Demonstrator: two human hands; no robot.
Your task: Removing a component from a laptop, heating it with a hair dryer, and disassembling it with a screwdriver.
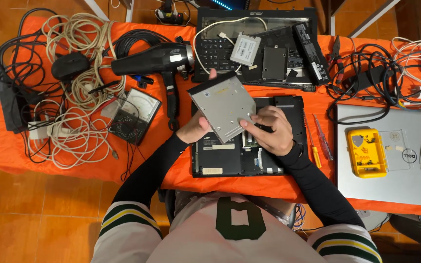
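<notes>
Head view: a slim silver optical drive [224, 106] is held tilted above the opened black laptop base [247, 155], which lies on the orange-covered counter [6, 151]. The left hand [197, 127] is closed on the drive's lower left edge, with a fingertip showing past its far edge, while the fingers [257, 122] of the right hand [270, 130] are curled against the drive's near right corner and edge. A slip is judged possible, since the drive is gripped only at its edges and hangs directly over the exposed board of the laptop base; a drop there could knock loose parts or bend the thin casing. A snag is also thought possible from the black heat gun [158, 58] just left of the drive, whose cord runs into the tangle of pale cables [81, 104] further left. Two screwdrivers [318, 141] lie just right of the laptop base and could be nudged off the counter by the right forearm. Behind the drive, a second dismantled laptop [261, 46] is partly cut off by the top of the frame. The part of the laptop base beneath the drive and both hands is hidden, so the bay itself cannot be made out, and the left thumb's exact hold is concealed by the drive.
</notes>
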